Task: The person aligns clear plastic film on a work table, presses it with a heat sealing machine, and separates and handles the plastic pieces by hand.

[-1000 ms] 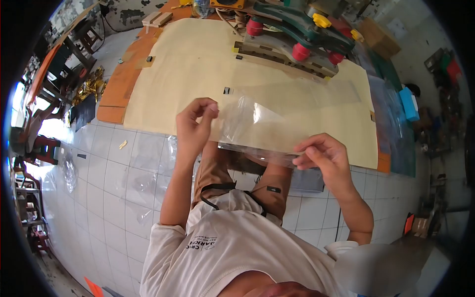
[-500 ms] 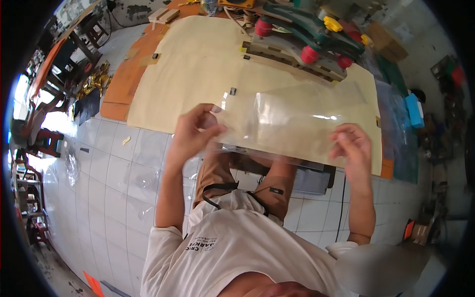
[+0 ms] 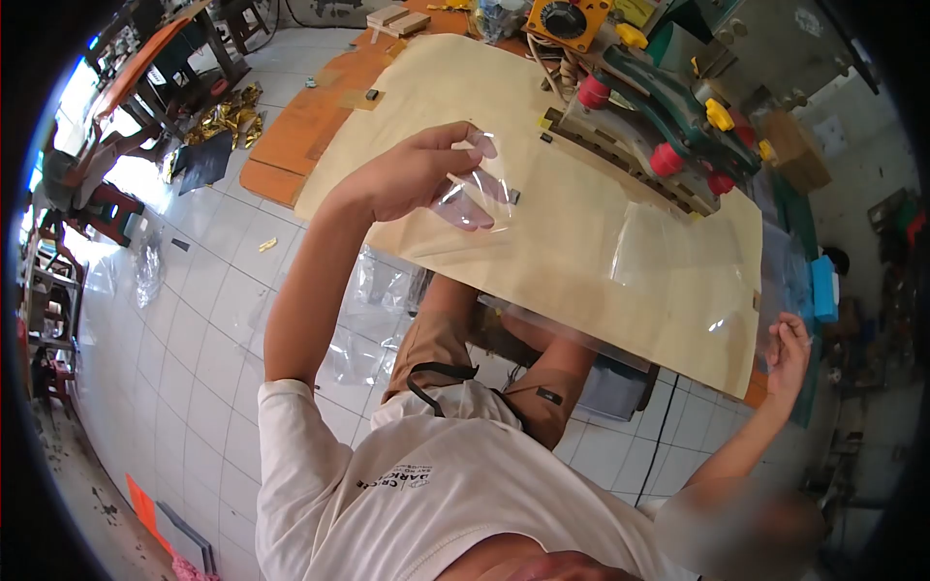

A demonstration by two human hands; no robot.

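My left hand (image 3: pixel 436 174) is raised over the left part of the paper-covered table (image 3: pixel 436 87). Its fingers are bent and partly apart, with shiny clear plastic film (image 3: pixel 501 194) over and between them; some fingertips show through it. Beyond the table's right edge, my right hand (image 3: pixel 790 353) has its fingers curled together; what they hold, if anything, is too faint to make out. Shiny clear plastic (image 3: pixel 630 247) also lies on the right half of the table. Whether it is one sheet with the film at my left hand, I cannot tell.
A green machine (image 3: pixel 668 111) with red and yellow knobs stands at the table's back right. An orange control box (image 3: pixel 567 24) is behind it. Small wooden blocks (image 3: pixel 397 21) lie at the back left. Plastic scraps (image 3: pixel 373 290) litter the tiled floor (image 3: pixel 194 358).
My left hand has moved up and toward the table's middle, with film at its fingers. My right hand has moved right and down, past the table edge. The view has turned somewhat.
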